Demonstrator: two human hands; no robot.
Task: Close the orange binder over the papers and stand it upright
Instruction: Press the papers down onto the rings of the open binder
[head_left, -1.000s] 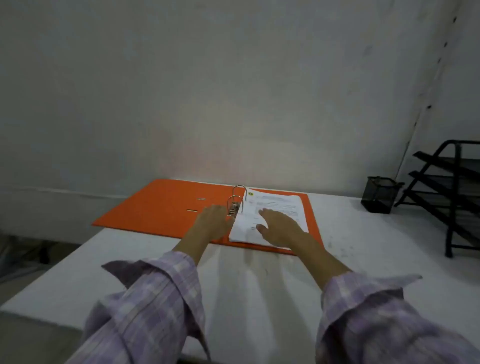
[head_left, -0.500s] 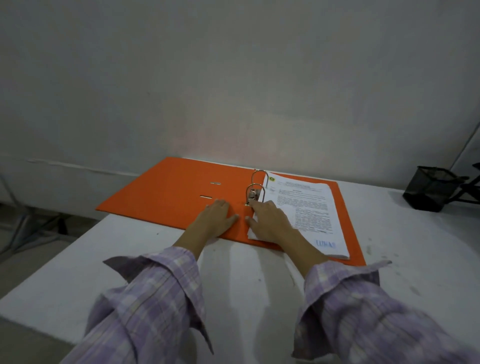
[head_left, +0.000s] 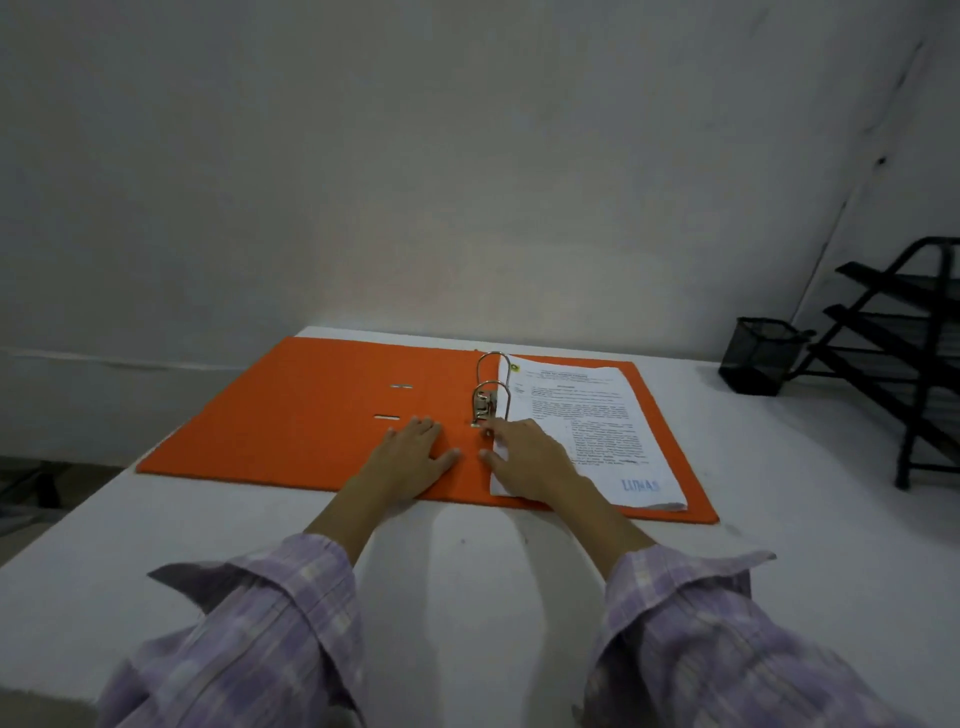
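The orange binder (head_left: 311, 415) lies wide open and flat on the white table (head_left: 467, 571). A stack of printed papers (head_left: 597, 415) sits on its right half, threaded on the metal ring mechanism (head_left: 488, 395) at the spine. My left hand (head_left: 410, 457) rests flat on the orange inside of the binder, just left of the rings, fingers spread. My right hand (head_left: 524, 457) lies on the near left corner of the papers, its fingertips touching the lever of the ring mechanism. Neither hand grips anything.
A black mesh pen holder (head_left: 758, 356) stands at the back right of the table. A black tiered metal rack (head_left: 904, 364) stands further right. A plain wall rises right behind the table; the table's left edge runs diagonally past the binder.
My right hand has slid left from the middle of the papers to the ring lever. The left hand has stayed flat on the binder. The camera has drawn closer.
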